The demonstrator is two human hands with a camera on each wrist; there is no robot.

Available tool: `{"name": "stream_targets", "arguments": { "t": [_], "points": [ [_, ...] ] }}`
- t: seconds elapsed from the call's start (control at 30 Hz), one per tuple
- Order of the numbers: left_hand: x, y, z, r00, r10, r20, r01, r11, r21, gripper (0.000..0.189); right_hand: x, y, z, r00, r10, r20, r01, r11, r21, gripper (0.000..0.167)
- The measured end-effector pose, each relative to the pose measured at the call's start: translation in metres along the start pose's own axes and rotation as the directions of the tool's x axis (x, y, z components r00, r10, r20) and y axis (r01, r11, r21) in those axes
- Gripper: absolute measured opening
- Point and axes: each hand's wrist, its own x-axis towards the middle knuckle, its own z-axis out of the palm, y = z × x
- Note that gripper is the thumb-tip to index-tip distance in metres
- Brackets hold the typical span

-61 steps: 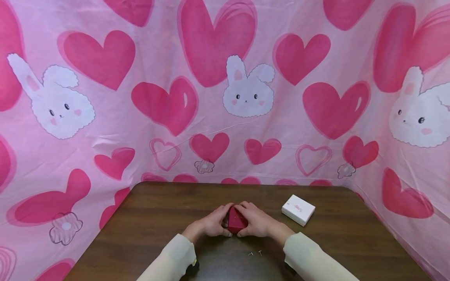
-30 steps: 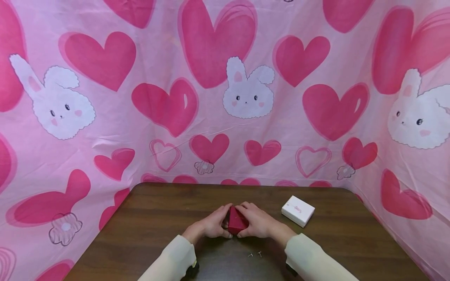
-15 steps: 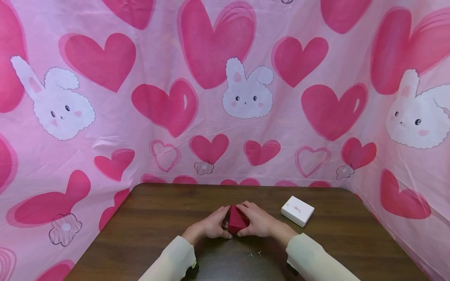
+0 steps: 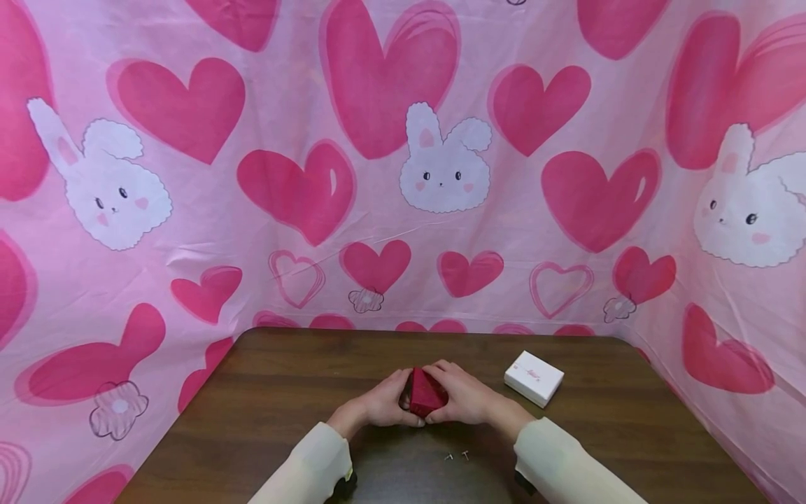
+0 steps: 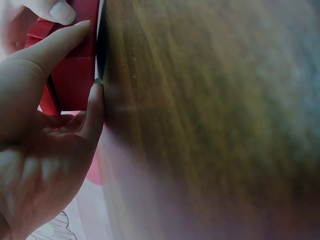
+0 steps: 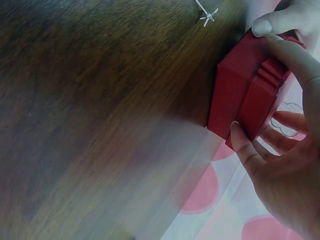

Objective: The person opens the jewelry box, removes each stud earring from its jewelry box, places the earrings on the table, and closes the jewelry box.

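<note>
A small red gift box (image 4: 427, 393) with a ribbon-like band sits on the table between both hands. My left hand (image 4: 381, 404) holds its left side; in the left wrist view the thumb lies across the front face and the little finger is low by the table. My right hand (image 4: 466, 397) grips the other side, thumb at the front and fingers over the far part. The thumb tips nearly meet. In the right wrist view the box (image 6: 231, 95) looks closed; its inside is hidden. Nearer me lie two tiny metal pieces, like stud earrings (image 4: 465, 455), one showing a star-shaped end (image 6: 209, 18).
A white box (image 4: 534, 379) with pink lettering stands to the right on the brown wooden table (image 4: 296, 371). A pink cloth (image 4: 378, 224) printed with hearts and rabbits hangs around the table's back and sides.
The left thumb has slid slightly right along the front of the red box. The box and right hand have shifted a little right; the earring-like pieces and white box stay put.
</note>
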Motion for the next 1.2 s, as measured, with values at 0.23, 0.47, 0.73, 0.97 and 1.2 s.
{"name": "stream_targets", "arguments": {
  "t": [0.23, 0.47, 0.73, 0.97, 1.2],
  "points": [
    [0.0026, -0.0015, 0.0005, 1.000, -0.017, -0.009, 0.017, 1.000, 0.009, 0.084, -0.0016, -0.0001, -0.0025, 1.000, -0.009, -0.009, 0.009, 1.000, 0.012, 0.085],
    [0.0016, 0.0007, 0.0011, 0.999, -0.030, -0.013, 0.029, 0.999, -0.017, 0.079, -0.0022, 0.0008, -0.0007, 1.000, -0.012, -0.002, 0.012, 0.999, 0.035, 0.085],
    [0.0006, 0.0006, 0.0030, 0.998, -0.052, -0.019, 0.051, 0.998, -0.035, 0.077, -0.0030, 0.0002, 0.0021, 1.000, -0.027, -0.016, 0.028, 0.999, 0.038, 0.085],
    [0.0012, -0.0005, 0.0027, 1.000, -0.008, -0.017, 0.008, 1.000, -0.021, 0.077, -0.0040, 0.0001, 0.0013, 1.000, -0.015, -0.021, 0.016, 0.999, 0.050, 0.086],
    [0.0018, 0.0024, 0.0022, 1.000, -0.013, -0.019, 0.012, 1.000, -0.024, 0.077, -0.0040, 0.0012, -0.0001, 1.000, 0.006, -0.020, -0.004, 0.998, 0.070, 0.086]
  ]
}}
